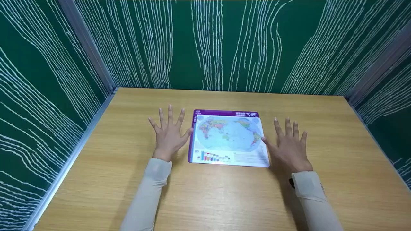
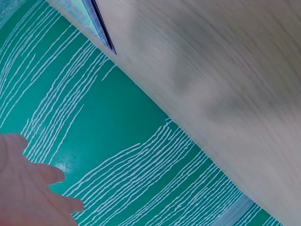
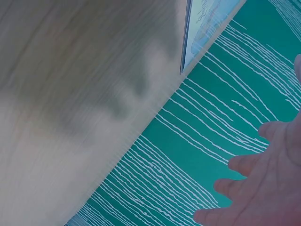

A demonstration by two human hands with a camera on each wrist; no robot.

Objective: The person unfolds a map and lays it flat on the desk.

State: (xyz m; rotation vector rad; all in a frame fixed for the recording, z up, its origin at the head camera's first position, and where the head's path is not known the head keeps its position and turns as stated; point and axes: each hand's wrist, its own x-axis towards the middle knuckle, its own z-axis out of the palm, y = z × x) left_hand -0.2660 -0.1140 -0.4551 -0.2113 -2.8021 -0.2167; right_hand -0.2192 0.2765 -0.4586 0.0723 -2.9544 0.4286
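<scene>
A flat world map sheet (image 1: 229, 138) with a purple top border and rounded corners lies on the wooden table. My left hand (image 1: 170, 136) is spread with straight fingers on its left side, the thumb tip overlapping the purple left edge in the head view. On the other side my right hand (image 1: 289, 147) also spreads its fingers, its thumb tip at the sheet's right edge. Both palms face down and neither hand grips anything. Each wrist view catches a corner of the map sheet (image 2: 87, 16) (image 3: 207, 28) and that hand's fingers, with hand shadows on the tabletop.
The light wooden table (image 1: 218, 199) is bordered by green panels (image 1: 183, 45) with white wavy lines at the back and both sides. A grey metal post (image 1: 86, 45) rises at the back left corner, another post (image 1: 382, 64) at the back right.
</scene>
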